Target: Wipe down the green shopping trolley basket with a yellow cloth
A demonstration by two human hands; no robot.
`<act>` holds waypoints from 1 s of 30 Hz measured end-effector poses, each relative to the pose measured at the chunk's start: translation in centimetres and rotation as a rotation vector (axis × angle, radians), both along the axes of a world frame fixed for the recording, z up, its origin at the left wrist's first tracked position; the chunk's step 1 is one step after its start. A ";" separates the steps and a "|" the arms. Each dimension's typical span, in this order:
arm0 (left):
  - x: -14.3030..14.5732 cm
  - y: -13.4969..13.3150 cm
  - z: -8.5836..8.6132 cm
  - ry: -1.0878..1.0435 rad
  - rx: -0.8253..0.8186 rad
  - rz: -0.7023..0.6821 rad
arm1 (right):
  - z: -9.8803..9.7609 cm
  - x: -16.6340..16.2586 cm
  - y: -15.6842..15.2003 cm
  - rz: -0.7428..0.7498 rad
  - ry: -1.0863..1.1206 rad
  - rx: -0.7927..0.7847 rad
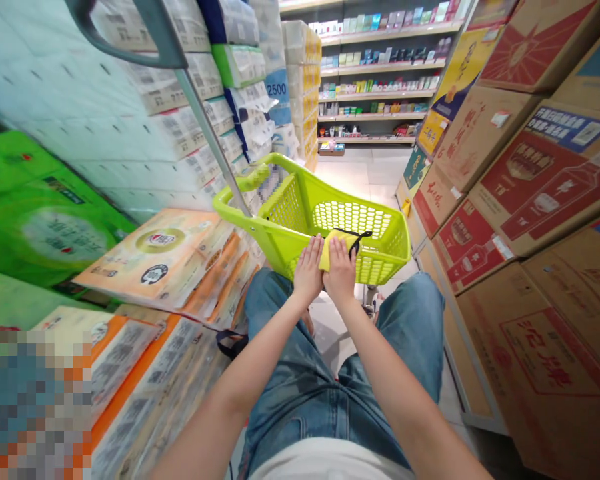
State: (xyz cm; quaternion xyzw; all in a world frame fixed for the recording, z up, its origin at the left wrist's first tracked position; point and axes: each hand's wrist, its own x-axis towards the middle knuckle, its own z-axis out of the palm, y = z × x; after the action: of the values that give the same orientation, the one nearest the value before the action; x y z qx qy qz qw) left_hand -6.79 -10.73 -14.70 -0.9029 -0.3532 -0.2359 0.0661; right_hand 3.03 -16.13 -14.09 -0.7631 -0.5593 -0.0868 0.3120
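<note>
A yellow cloth with black edging (353, 238) lies folded at the near rim of a lime-green shopping basket cart (325, 197). My right hand (341, 267) curves over the cloth and holds it, thumb hidden. Close beside it, my left hand (309, 270) rests at the rim against the cloth's left side, fingers stretched out together. The basket stands in front of my knees, its handle side to the left. From that side a grey metal pole (210, 127) slants up to a dark grey loop handle (165, 33).
Stacked tissue packs (150, 250) crowd my left, with green packs (45, 193) behind. Cardboard cartons (523, 180) are piled on the right. Ahead, the tiled aisle (367, 170) leads to shelves (380, 93) of small boxes and bottles.
</note>
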 end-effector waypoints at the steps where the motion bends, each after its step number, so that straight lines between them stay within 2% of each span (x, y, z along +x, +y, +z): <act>1: 0.0 0.0 0.0 0.001 0.000 0.000 | 0.0 -0.1 0.0 0.022 -0.007 0.004; 5: 0.0 -0.3 0.3 0.004 0.008 0.014 | -0.8 3.0 -2.9 0.057 -0.050 -0.002; 10: 0.1 -0.6 0.5 0.027 0.004 0.034 | -2.9 9.3 -8.6 -0.094 0.002 0.018; 13: 0.1 -0.6 0.5 0.032 0.006 0.031 | -3.6 11.0 -9.6 -0.203 0.069 0.043; 15: 0.1 -0.6 0.5 0.031 0.010 0.033 | -3.5 10.3 -8.6 -0.279 0.099 0.062; 17: 0.2 -0.6 0.5 0.027 0.010 0.040 | -2.8 8.2 -6.5 -0.295 0.104 0.057; 21: 0.3 -0.6 0.7 0.020 -0.010 0.032 | -0.6 2.8 -1.6 -0.071 0.051 -0.013; 23: 0.3 -0.7 0.7 0.017 -0.014 0.026 | 0.2 1.1 -0.4 0.007 0.034 -0.038; 26: 0.3 -0.7 0.6 0.006 -0.012 0.026 | 0.4 1.0 -0.8 0.046 -0.019 -0.059; 30: 0.5 -0.8 0.5 -0.012 -0.006 0.039 | -0.9 3.7 -4.1 0.011 -0.074 -0.067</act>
State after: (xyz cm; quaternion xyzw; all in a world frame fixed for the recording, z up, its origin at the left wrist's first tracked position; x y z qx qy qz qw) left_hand -6.29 -11.56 -14.21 -0.8947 -0.3718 -0.2388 0.0657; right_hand 6.73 -20.28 -15.00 -0.7664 -0.5770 -0.0944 0.2661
